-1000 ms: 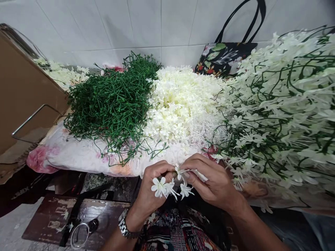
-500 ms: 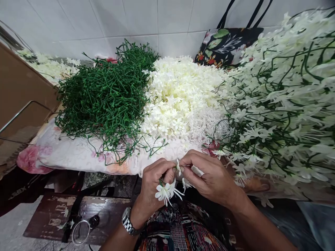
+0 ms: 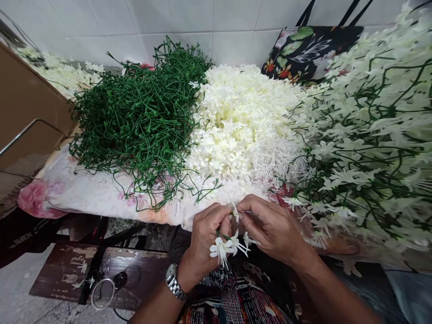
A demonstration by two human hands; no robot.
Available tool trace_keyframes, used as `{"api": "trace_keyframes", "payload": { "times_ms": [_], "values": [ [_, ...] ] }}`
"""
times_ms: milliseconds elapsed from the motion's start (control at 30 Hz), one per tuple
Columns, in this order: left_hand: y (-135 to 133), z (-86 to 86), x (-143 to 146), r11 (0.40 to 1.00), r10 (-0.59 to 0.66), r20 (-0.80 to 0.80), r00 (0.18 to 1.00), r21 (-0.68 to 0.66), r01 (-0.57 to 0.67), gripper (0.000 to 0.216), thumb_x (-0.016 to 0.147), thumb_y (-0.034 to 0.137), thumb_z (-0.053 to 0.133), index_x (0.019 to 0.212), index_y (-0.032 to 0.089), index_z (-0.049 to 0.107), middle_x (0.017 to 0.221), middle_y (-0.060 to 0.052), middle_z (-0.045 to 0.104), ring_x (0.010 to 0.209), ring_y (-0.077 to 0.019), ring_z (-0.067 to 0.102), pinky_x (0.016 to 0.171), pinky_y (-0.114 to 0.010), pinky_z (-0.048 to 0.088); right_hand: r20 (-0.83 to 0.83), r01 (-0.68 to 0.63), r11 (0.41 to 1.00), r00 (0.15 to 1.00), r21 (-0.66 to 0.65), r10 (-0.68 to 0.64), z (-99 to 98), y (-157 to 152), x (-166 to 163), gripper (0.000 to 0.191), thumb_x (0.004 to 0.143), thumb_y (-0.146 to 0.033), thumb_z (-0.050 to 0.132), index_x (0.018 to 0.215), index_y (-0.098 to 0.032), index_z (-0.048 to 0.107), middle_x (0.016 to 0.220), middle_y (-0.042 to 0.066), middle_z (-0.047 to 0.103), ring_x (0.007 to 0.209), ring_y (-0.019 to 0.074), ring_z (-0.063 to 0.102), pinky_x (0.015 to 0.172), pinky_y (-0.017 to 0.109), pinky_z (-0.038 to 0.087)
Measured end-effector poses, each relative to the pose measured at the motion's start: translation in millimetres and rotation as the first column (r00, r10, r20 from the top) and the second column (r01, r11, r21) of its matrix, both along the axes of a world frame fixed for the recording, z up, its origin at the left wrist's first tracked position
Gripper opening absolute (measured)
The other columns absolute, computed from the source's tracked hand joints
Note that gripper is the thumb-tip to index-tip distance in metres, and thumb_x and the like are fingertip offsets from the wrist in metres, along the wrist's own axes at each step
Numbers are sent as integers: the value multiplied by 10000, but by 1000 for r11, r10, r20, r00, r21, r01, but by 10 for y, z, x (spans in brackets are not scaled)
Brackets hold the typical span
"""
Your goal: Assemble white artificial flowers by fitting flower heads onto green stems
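My left hand, with a metal watch on its wrist, is closed around the green stem of an artificial flower spray. Several white blossoms with long stamens hang below its fingers. Between the fingertips of both hands sits a small white blossom at a stem tip. My right hand pinches at this blossom with thumb and forefinger; a thin white strand shows between those fingers. The exact grip is partly hidden. Beyond the hands lie a heap of green plastic stems and a heap of loose white blossoms.
White stamen pieces lie at the blossom heap's edge. Assembled flower sprays pile up at right. A floral bag leans on the tiled wall. A cardboard box stands left, and a dark wooden bench is below the cloth-covered table.
The view has shifted slightly, so both hands appear a little further right. The small white blossom now stands more upright between the fingertips, and a thin strand shows in the right fingers.
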State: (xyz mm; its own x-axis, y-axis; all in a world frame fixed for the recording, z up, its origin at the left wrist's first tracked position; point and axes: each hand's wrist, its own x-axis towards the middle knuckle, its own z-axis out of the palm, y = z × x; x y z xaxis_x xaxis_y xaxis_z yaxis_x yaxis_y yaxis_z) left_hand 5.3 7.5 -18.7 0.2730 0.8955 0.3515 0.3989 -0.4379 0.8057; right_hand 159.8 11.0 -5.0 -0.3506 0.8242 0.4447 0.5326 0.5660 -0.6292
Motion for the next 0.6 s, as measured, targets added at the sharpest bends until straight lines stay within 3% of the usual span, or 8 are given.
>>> {"api": "trace_keyframes", "payload": {
  "times_ms": [367,600],
  "values": [
    [10,18,31,1000,-20,-37,999,24,20,260,886,115,423,639,177,475,561,26,450,522,-103,412,481,-223,298,-12,-21,999,1000,44,21,-77,10,-4,144,855,-64,446,822,-187,514,668,17,564,621,128,542,561,234,454],
    [21,66,4,996,-57,-17,998,-63,56,200,862,123,443,716,162,574,618,-9,568,558,-122,502,515,-226,382,-90,-16,1000,996,3,16,-80,11,21,127,854,-85,465,810,-181,536,659,7,568,583,106,536,522,210,438]
  ]
}}
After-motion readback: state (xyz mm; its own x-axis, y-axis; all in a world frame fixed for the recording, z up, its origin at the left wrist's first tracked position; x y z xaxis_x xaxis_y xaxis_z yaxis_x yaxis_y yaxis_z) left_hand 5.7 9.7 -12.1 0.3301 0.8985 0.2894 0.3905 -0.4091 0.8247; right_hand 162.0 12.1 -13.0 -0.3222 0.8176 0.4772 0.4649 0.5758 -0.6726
